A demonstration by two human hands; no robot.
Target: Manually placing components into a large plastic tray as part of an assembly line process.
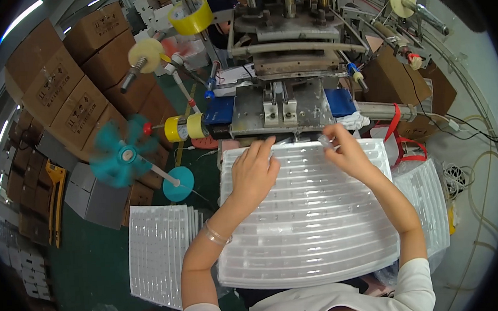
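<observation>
A wide stack of white, ribbed plastic trays (pixel 308 231) lies in front of me, reaching up to the machine. My left hand (pixel 255 169) rests over its upper left part, fingers stretched toward the far edge and apart, with no held thing visible. At the upper right of the stack, my right hand (pixel 346 152) pinches a small clear plastic piece (pixel 324 141) between thumb and fingers. Just beyond both hands is the press machine's metal plate (pixel 249 112), with a small metal fixture (pixel 280 111) standing at its middle. The piece is apart from the fixture.
Blue pads (pixel 219 110) flank the plate. A teal fan (pixel 126 155) stands at left, its blades blurred. More white trays (pixel 159 246) stand lower left, others (pixel 426 201) at right. Cardboard boxes (pixel 56 87) are piled far left. A yellow tape roll (pixel 191 16) hangs above.
</observation>
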